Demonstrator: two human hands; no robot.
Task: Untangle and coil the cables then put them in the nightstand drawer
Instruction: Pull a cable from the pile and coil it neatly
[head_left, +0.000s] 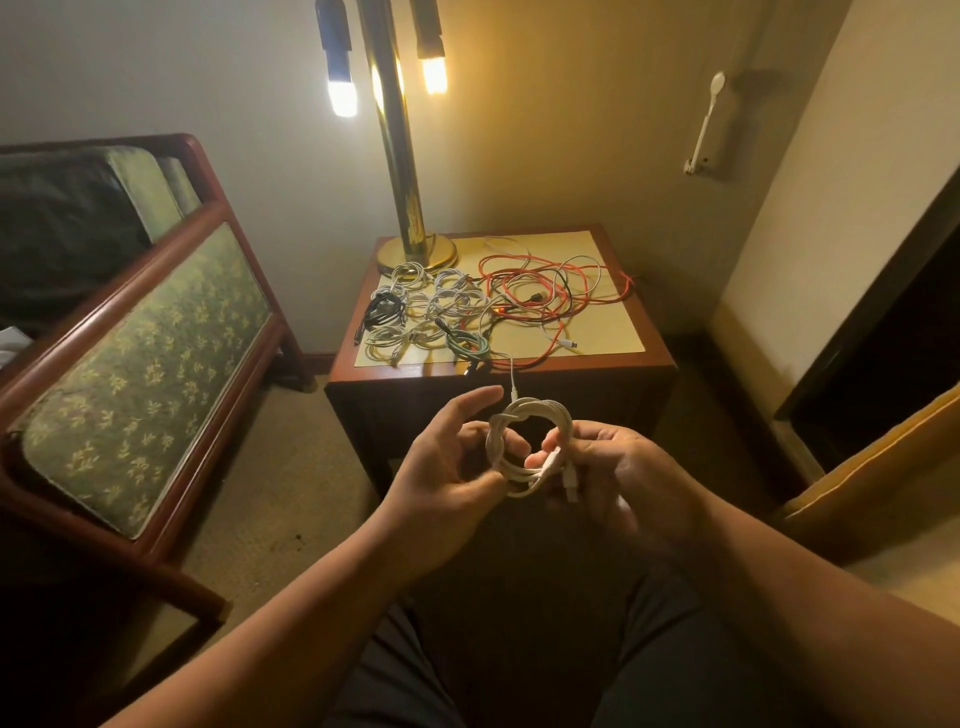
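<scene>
Both hands are on the white cable coil, held in the air just in front of the nightstand. Left hand has its fingers curled around the coil's left side with the index finger sticking up, and the right hand pinches the right side where the plug ends sit (bit blurry there). Up on the nightstand, the finished coiled cables sit bunched on the left half, right by the brass lamp. The messy red, white and black tangle sprawls over the right half, with one white end dangling off the front edge.
</scene>
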